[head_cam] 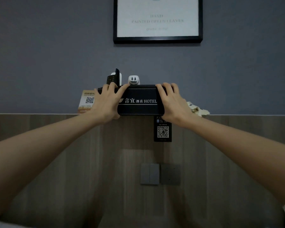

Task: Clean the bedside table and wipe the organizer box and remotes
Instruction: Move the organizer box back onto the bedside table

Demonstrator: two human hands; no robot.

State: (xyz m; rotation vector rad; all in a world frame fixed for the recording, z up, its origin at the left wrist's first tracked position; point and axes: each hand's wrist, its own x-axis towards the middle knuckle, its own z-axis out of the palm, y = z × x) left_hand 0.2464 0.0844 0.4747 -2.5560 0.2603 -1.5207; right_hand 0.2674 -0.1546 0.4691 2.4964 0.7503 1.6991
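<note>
The organizer box [139, 101], black with white hotel lettering on its front, sits on the narrow ledge [39, 114] that tops the wood wall panel, and both hands are on it. Its long axis runs from 9 o'clock to 3 o'clock, so it lies squarely between the two grips. The left hand [105, 102] is clamped on the 9 o'clock end and the right hand [173, 102] on the 3 o'clock end, each with fingers hooked over the top rim and palm against the front face. Neither hand is the nearer one; the hold looks even. Each grip is closed around the box, not spread wide. A dark remote [113, 78] stands upright out of the box at about 11 o'clock, with a white one [120, 76] just behind it and a white charger plug [134, 79] just beside them toward 12 o'clock. A QR card [87, 101] leans at 9 o'clock of the box, partly behind the left hand, and a patterned cloth [197, 110] lies on the ledge at 3 o'clock, near the right wrist. A black QR tag [162, 130] hangs at 5 o'clock. The likely next step is lifting the box off toward 6 o'clock. It would need to stay level, since the remotes seem loose. No bedside surface is in view.
</note>
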